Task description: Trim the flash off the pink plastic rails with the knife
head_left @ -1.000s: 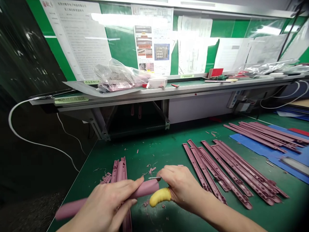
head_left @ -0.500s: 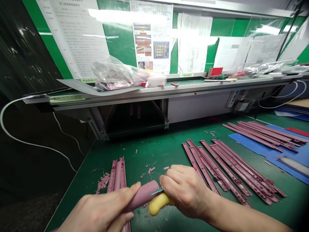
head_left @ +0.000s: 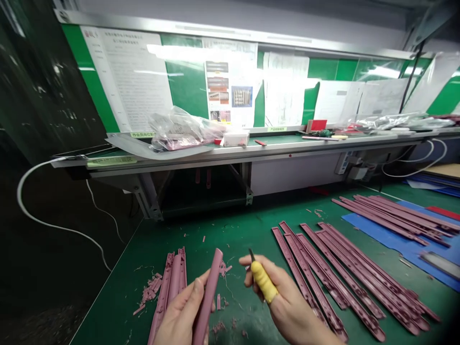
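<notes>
My left hand (head_left: 183,314) is closed around a long mauve plastic strip (head_left: 209,287), which points up and away from me over the green mat (head_left: 230,230). My right hand (head_left: 283,304), with a yellow finger cot (head_left: 263,282) on the thumb, pinches a small dark blade (head_left: 251,255) that sticks up just right of the strip's far end. The blade and the strip are apart. Under my left hand lie a few more mauve strips (head_left: 172,282) side by side.
Several mauve strips (head_left: 341,273) fan out on the mat to the right, more lie on a blue sheet (head_left: 395,220). Plastic shavings (head_left: 149,290) litter the mat. A raised shelf (head_left: 251,146) holds a plastic bag (head_left: 179,129) and a small white box (head_left: 235,139).
The blade has come off the strip's end and my right hand has lifted away. My left hand has swung the strip from lying across to pointing away from me.
</notes>
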`<state>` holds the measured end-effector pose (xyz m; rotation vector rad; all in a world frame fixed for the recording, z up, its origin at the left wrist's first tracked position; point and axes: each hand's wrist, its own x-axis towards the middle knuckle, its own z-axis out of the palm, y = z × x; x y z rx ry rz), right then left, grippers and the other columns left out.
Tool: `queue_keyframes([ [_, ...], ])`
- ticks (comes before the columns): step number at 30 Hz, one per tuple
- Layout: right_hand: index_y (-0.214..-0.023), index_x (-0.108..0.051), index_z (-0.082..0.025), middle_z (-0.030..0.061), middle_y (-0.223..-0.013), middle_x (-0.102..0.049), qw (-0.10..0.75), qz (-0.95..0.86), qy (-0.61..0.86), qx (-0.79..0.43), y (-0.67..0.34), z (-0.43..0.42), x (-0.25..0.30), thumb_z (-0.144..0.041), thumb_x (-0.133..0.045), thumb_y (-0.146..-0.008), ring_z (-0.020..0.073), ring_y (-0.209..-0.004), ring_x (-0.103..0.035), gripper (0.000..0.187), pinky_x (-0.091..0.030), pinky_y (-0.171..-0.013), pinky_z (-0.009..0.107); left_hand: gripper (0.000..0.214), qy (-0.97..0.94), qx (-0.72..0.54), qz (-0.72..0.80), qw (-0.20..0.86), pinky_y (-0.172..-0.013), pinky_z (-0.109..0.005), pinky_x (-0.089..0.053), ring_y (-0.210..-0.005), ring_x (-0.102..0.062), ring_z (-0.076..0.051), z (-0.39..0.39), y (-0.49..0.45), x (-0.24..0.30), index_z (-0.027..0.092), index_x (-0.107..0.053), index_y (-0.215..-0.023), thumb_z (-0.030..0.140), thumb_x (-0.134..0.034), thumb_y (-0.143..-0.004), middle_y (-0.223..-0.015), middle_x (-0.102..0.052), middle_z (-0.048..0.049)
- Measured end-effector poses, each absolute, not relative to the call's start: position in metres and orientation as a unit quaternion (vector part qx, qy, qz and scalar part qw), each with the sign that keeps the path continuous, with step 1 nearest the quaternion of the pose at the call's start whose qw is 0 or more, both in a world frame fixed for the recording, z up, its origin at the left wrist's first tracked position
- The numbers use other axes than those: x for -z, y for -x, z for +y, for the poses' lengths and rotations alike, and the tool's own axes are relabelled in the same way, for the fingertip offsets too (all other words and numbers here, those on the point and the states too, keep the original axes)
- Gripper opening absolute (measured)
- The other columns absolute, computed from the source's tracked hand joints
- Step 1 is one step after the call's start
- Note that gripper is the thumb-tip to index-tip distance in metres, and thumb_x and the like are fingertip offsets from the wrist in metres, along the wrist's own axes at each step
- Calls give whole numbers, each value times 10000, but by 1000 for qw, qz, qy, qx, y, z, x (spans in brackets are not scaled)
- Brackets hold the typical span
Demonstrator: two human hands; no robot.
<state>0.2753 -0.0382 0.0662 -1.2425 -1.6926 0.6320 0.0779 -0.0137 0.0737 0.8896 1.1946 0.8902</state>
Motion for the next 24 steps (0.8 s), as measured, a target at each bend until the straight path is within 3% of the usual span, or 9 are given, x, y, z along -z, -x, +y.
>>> queue_keyframes([
  [3, -1198, -571, -229, 19, -792, -650, 447, -696, 505, -247, -272, -31, -51, -374, -322, -1011, 146, -682, -591, 343, -453, -612, 232, 449, -329, -388, 512, 692, -347, -175, -378, -325, -436, -92, -5, -86, -71, 226, -673, -1169, 472, -647, -794, -414, -512, 47],
  [7, -983, -665, -190, 36, -714, -623, 386, -746, 543, -17, -264, -11, -60, -579, -330, -958, 164, -627, -567, 514, -356, -545, 247, 435, -287, -422, 478, 715, -317, -181, -381, -307, -466, -96, -9, -91, -64, 224, -682, -1149, 374, -728, -744, -452, -582, 28],
  [10, -771, -621, -169, 30, -643, -587, 302, -758, 570, 101, -261, 3, -71, -619, -355, -929, 152, -548, -512, 547, -242, -484, 261, 412, -274, -424, 474, 722, -303, -172, -370, -285, -452, -89, -11, -91, -59, 222, -697, -1120, 348, -747, -730, -388, -515, 56],
  [16, -651, -501, -175, 14, -618, -560, 256, -781, 555, 127, -265, 6, -84, -414, -462, -941, 128, -506, -447, 378, -165, -477, 269, 333, -281, -449, 442, 724, -299, -166, -377, -290, -456, -80, -15, -92, -64, 215, -717, -1061, 303, -744, -741, -414, -539, 58],
  [20, -684, -510, -183, 21, -638, -570, 246, -806, 528, 105, -251, -14, -78, -343, -471, -926, 145, -533, -471, 293, -181, -485, 278, 188, -288, -485, 397, 724, -423, -149, -473, -441, -555, -69, -11, -97, -77, 205, -731, -967, 247, -705, -785, -625, -655, 18],
  [24, -652, -520, -205, 17, -566, -557, 259, -857, 440, 76, -215, -59, -28, -373, -457, -922, 158, -475, -458, 325, -169, -435, 285, 267, -286, -484, 395, 727, -326, -152, -406, -376, -455, -48, 20, -100, -91, 217, -693, -1004, 365, -702, -782, -585, -529, 59],
])
